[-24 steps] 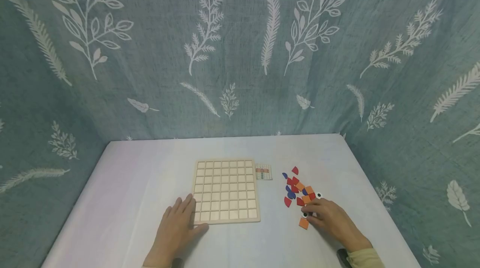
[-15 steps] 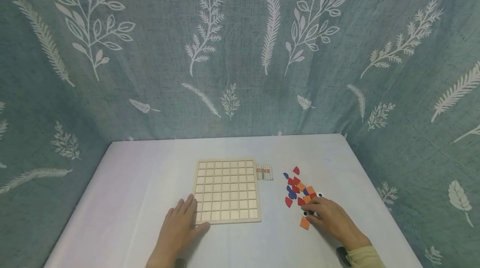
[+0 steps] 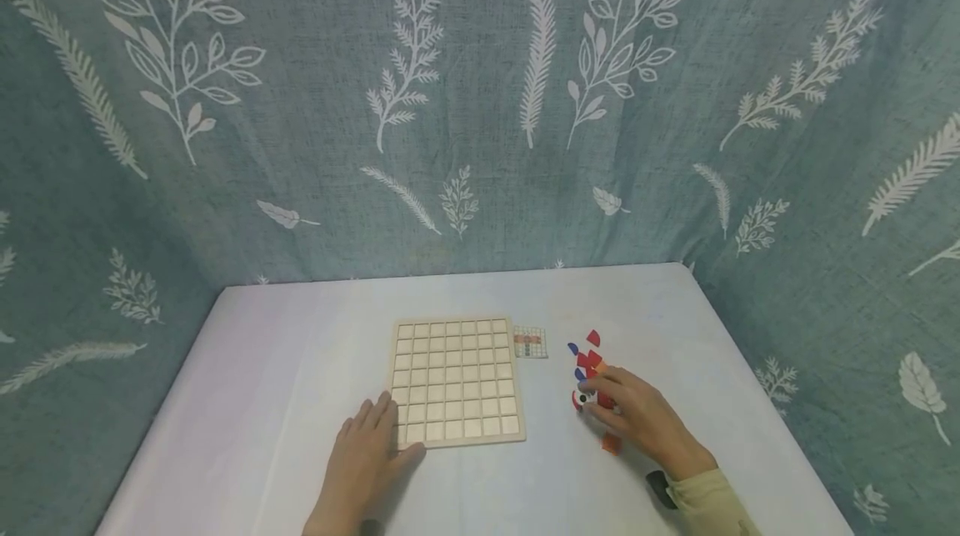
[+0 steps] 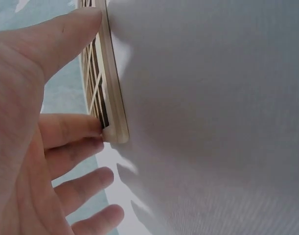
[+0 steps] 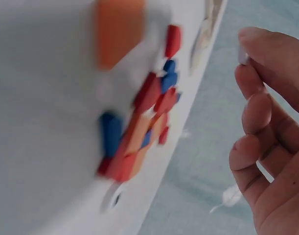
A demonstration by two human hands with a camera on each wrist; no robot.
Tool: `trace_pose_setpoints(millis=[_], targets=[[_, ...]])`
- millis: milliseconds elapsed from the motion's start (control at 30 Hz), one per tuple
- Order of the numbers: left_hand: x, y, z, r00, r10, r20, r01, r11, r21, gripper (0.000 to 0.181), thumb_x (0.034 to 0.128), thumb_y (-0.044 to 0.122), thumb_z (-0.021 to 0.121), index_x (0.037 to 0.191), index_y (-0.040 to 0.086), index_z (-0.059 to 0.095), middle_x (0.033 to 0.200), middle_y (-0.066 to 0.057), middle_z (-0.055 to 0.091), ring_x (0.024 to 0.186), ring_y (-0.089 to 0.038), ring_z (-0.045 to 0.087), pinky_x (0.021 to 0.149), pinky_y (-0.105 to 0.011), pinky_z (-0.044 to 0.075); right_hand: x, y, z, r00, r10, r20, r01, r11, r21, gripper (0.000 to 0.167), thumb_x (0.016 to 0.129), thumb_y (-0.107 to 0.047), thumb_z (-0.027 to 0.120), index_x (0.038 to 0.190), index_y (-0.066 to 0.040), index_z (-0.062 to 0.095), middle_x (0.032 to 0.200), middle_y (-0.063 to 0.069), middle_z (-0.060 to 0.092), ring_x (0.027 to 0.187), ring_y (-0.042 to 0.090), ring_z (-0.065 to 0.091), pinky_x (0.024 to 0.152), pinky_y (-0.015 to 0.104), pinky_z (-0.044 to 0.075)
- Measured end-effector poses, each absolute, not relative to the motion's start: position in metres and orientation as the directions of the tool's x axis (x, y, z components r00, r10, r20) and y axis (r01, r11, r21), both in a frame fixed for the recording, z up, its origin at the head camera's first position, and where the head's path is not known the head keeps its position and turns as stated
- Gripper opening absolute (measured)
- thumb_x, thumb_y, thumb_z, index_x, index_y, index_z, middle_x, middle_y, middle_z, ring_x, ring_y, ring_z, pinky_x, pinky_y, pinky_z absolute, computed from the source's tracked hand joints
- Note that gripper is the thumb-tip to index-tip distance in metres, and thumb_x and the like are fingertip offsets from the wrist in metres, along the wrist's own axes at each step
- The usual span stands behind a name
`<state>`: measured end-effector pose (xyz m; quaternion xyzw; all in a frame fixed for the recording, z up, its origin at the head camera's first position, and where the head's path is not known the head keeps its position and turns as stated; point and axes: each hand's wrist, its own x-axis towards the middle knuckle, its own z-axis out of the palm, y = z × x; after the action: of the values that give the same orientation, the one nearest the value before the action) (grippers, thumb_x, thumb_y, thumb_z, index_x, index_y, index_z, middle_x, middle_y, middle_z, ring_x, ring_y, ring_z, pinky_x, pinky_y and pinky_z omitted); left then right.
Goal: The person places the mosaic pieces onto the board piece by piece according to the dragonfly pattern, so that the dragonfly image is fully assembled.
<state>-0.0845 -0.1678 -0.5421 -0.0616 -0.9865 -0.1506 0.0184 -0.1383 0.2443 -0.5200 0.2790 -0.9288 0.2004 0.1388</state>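
A wooden grid board (image 3: 456, 382) lies on the table; its squares hold no pieces. The left hand (image 3: 362, 457) rests at its lower left corner, fingers at the left edge and thumb by the front edge; in the left wrist view that hand (image 4: 46, 122) touches the board's frame (image 4: 115, 98). Between thumb and index finger the right hand (image 3: 641, 419) pinches a white round piece with a black dot (image 3: 582, 398), held above the coloured pieces. In the right wrist view the hand (image 5: 276, 112) shows only the thin edge of that white piece (image 5: 243, 55).
Red, blue and orange pieces (image 3: 593, 338) lie in a loose group under and beyond the right hand. An orange square (image 3: 611, 443) lies nearer the front. A small printed card (image 3: 530, 343) is at the board's right. Another white piece (image 5: 115, 198) rests beside the group.
The right hand has lifted the white dotted piece and moved left and away from the body, over the coloured pieces. The left hand has stayed at the board.
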Motion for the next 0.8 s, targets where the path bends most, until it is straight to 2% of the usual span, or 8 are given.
trace_pose_setpoints(millis=[167, 300, 533, 633, 800], targets=[[-0.084, -0.165, -0.543, -0.991, 0.115, 0.062, 0.128, 0.952, 0.277, 0.082, 0.0884, 0.054, 0.072, 0.14, -0.006, 0.053, 0.15, -0.026, 0.046, 0.138, -0.049, 0.041, 0.11, -0.068, 0.036, -0.151, 0.229, -0.515, -0.714, -0.517, 0.472, -0.677, 0.682, -0.277, 0.039, 0.075, -0.015, 0.092, 0.11, -0.014, 0.076, 0.103, -0.002, 0.068, 0.08, 0.012, 0.063, 0.077, 0.027, 0.062], [-0.085, -0.166, -0.542, -0.984, 0.14, 0.113, 0.166, 0.95, 0.266, 0.08, 0.0885, 0.054, 0.072, 0.138, -0.006, 0.055, 0.148, -0.026, 0.049, 0.136, -0.05, 0.044, 0.108, -0.067, 0.039, -0.162, 0.218, -0.509, -0.65, -0.518, 0.556, -0.725, 0.643, -0.248, 0.037, 0.075, -0.014, 0.091, 0.108, -0.013, 0.074, 0.102, -0.001, 0.068, 0.086, 0.01, 0.063, 0.078, 0.031, 0.061], [-0.087, -0.175, -0.541, -0.969, 0.182, 0.17, 0.219, 0.946, 0.238, 0.08, 0.0858, 0.054, 0.075, 0.137, -0.005, 0.057, 0.146, -0.023, 0.053, 0.132, -0.05, 0.048, 0.105, -0.067, 0.042, -0.176, 0.192, -0.509, -0.647, -0.451, 0.615, -0.736, 0.579, -0.35, 0.034, 0.08, -0.011, 0.087, 0.112, -0.012, 0.075, 0.105, -0.003, 0.07, 0.074, 0.011, 0.056, 0.061, 0.018, 0.051], [-0.088, -0.177, -0.541, -0.968, 0.197, 0.157, 0.231, 0.945, 0.233, 0.08, 0.0853, 0.054, 0.075, 0.137, -0.004, 0.058, 0.145, -0.022, 0.054, 0.132, -0.05, 0.049, 0.104, -0.067, 0.043, -0.182, 0.178, -0.506, -0.648, -0.442, 0.621, -0.734, 0.58, -0.354, 0.035, 0.081, -0.014, 0.086, 0.114, -0.012, 0.076, 0.105, -0.003, 0.07, 0.075, 0.012, 0.055, 0.06, 0.016, 0.048], [-0.092, -0.178, -0.541, -0.97, 0.2, 0.137, 0.229, 0.942, 0.245, 0.079, 0.0831, 0.054, 0.077, 0.134, -0.004, 0.06, 0.144, -0.022, 0.056, 0.131, -0.05, 0.049, 0.105, -0.067, 0.043, -0.186, 0.154, -0.496, -0.646, -0.446, 0.62, -0.732, 0.594, -0.334, 0.033, 0.084, -0.019, 0.085, 0.116, -0.014, 0.076, 0.106, -0.004, 0.071, 0.077, 0.013, 0.059, 0.062, 0.018, 0.051]])
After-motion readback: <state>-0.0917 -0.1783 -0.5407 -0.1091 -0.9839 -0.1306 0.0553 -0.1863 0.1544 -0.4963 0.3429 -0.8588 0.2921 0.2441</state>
